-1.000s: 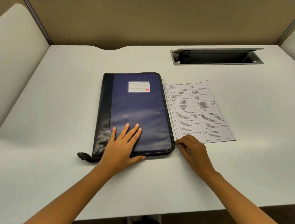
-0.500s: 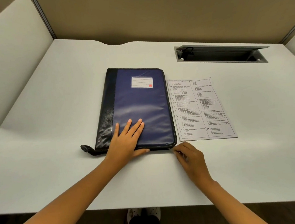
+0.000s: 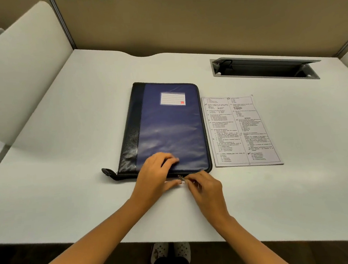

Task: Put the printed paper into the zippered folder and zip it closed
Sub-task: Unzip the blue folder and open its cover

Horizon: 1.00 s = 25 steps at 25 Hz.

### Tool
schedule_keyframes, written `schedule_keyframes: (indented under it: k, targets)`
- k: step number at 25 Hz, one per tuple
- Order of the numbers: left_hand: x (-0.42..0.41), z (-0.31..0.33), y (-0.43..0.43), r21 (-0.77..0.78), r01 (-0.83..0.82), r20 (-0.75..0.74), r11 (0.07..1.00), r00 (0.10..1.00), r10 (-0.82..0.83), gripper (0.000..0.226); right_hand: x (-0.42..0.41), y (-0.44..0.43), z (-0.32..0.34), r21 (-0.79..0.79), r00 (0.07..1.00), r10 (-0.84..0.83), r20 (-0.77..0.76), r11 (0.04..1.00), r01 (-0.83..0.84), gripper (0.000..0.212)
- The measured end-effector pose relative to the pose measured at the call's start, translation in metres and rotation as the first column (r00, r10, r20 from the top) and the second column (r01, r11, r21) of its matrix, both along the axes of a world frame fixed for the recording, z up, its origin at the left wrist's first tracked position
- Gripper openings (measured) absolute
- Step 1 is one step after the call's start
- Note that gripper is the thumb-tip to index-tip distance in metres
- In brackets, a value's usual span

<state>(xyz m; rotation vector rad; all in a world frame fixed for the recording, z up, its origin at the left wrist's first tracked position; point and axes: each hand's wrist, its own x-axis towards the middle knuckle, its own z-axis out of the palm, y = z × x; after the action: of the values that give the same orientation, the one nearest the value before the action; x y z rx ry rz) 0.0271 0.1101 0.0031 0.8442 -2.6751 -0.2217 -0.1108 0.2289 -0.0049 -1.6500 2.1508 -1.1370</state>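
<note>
A pale grey-white counter (image 3: 68, 181), enclosed by beige partition panels (image 3: 181, 23) and a cushioned cream side panel (image 3: 18, 71), carries everything in view; a grey metal cable tray (image 3: 264, 68) is recessed toward its far right. A closed dark blue zippered folder with a black leather-look spine and a white label (image 3: 168, 128) lies flat near the middle. A printed white sheet of paper (image 3: 241, 130) is laid just beside its right edge, still outside the folder.

The left hand (image 3: 153, 175) is pressed onto the folder's near corner, its fingers curled over the cover and its thumb along the near edge. The right hand (image 3: 204, 186) is held at the near edge, its fingers pinched together on what appears to be a small metal zipper pull (image 3: 181, 178). A black fabric tab (image 3: 107, 172) sticks out at the near left corner.

Opening the zipper is judged to be the step in hand. It would be done well if the folder were kept pinned by the left hand while the pull is drawn steadily along the track, low and in line with the teeth, and eased around the rounded corner rather than jerked.
</note>
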Motion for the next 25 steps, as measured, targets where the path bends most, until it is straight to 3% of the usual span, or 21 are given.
schedule_keyframes:
  k: [2, 4, 11, 13, 16, 18, 20, 25]
  targets:
    - [0.003, -0.005, 0.018, -0.105, -0.009, -0.119, 0.994, 0.993, -0.003, 0.031, 0.001, -0.001, 0.003, 0.006, 0.999, -0.04, 0.015, 0.999, 0.04, 0.009]
    - [0.0, -0.009, 0.029, -0.158, -0.03, -0.134, 0.987, 0.991, 0.009, 0.015, 0.006, -0.003, 0.005, 0.007, 0.997, -0.073, 0.038, 0.997, 0.073, 0.009]
    - [-0.011, -0.005, 0.032, -0.229, -0.164, -0.106, 0.96, 0.984, 0.143, 0.018, 0.022, -0.005, 0.009, -0.009, 0.995, -0.066, 0.078, 0.998, 0.067, 0.008]
    - [-0.01, -0.004, 0.035, -0.221, -0.213, -0.085, 0.952, 0.976, 0.198, 0.021, 0.022, -0.004, 0.013, -0.062, 0.985, -0.124, 0.12, 0.989, 0.132, 0.007]
    - [-0.009, -0.001, 0.04, -0.18, -0.297, -0.065, 0.938, 0.955, 0.29, 0.027, 0.012, -0.006, 0.018, -0.056, 0.901, -0.371, 0.227, 0.918, 0.392, 0.013]
    - [-0.006, 0.0, 0.042, -0.155, -0.33, -0.074, 0.931, 0.944, 0.323, 0.026, 0.004, -0.011, 0.018, 0.106, 0.811, -0.514, 0.28, 0.856, 0.507, 0.028]
    - [-0.002, 0.0, 0.043, -0.137, -0.344, -0.077, 0.929, 0.938, 0.337, 0.024, -0.002, -0.015, 0.017, 0.251, 0.742, -0.577, 0.343, 0.817, 0.519, 0.033]
    - [0.0, -0.002, 0.045, -0.127, -0.357, -0.082, 0.925, 0.934, 0.349, 0.022, -0.018, -0.023, 0.017, 0.358, 0.615, -0.64, 0.461, 0.768, 0.532, 0.018]
